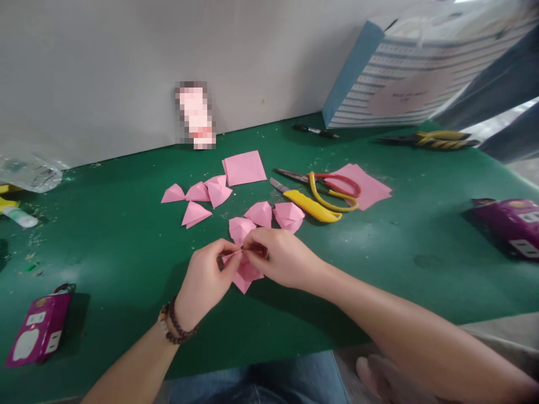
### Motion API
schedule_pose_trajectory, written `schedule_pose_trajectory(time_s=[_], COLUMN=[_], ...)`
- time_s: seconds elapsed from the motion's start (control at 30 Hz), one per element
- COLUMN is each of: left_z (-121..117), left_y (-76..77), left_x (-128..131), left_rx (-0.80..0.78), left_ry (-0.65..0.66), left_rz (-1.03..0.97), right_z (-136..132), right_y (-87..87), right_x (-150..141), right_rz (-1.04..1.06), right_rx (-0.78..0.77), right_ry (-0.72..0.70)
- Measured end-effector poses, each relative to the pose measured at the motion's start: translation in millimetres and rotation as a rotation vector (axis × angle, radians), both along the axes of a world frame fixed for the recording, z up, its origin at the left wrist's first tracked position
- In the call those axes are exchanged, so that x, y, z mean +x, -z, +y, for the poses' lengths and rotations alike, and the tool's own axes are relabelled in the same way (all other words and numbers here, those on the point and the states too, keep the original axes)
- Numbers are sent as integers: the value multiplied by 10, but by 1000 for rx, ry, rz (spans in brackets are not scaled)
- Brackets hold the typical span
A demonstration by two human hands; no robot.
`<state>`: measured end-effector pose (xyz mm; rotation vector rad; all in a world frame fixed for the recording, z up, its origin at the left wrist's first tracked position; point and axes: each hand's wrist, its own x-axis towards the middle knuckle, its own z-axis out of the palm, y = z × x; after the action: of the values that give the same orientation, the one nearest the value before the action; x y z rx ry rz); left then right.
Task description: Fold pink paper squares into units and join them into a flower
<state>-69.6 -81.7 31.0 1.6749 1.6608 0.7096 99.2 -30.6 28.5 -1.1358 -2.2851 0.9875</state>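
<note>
A partly folded piece of pink paper (247, 274) is pinched between both hands near the front of the green table. My left hand (208, 275) grips its left side with thumb and forefinger, a beaded bracelet at the wrist. From the right, my right hand (286, 258) closes on its upper edge, and its fingers partly cover the sheet. Just beyond the hands lie folded pink paper pieces (258, 214), one (241, 229) close to my fingertips. Farther left is a group of smaller folded pink pieces (196, 214).
Pink square sheets (244, 168) lie behind the folded pieces, with more sheets (373, 188) under scissors (337, 185). A yellow utility knife (311, 206) lies beside them. Purple power strips (40, 328) flank the table (138, 252). A striped bag (391, 78), pen (315, 131) and pliers (438, 139) stand or lie behind.
</note>
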Motion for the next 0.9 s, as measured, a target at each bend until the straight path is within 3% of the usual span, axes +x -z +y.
schedule_pose_trajectory(time_s=[0.23, 0.43, 0.6, 0.8, 0.9], left_z=[9, 34, 23, 26, 37], left_y=[34, 35, -13, -30, -22], left_x=[8, -26, -45, -62, -72], left_rx=[110, 82, 118, -20, -40], left_ry=[23, 62, 3, -59, -73], left_rz=[120, 41, -28, -230, -233], right_z=[-14, -19, -33, -1, 27], right_y=[55, 96, 68, -1, -26], right_x=[-21, -15, -11, 39, 56], right_rz=[-10, -15, 55, 85, 89], right_rx=[176, 283, 281, 226, 151], right_ry=[-45, -107, -37, -48, -35])
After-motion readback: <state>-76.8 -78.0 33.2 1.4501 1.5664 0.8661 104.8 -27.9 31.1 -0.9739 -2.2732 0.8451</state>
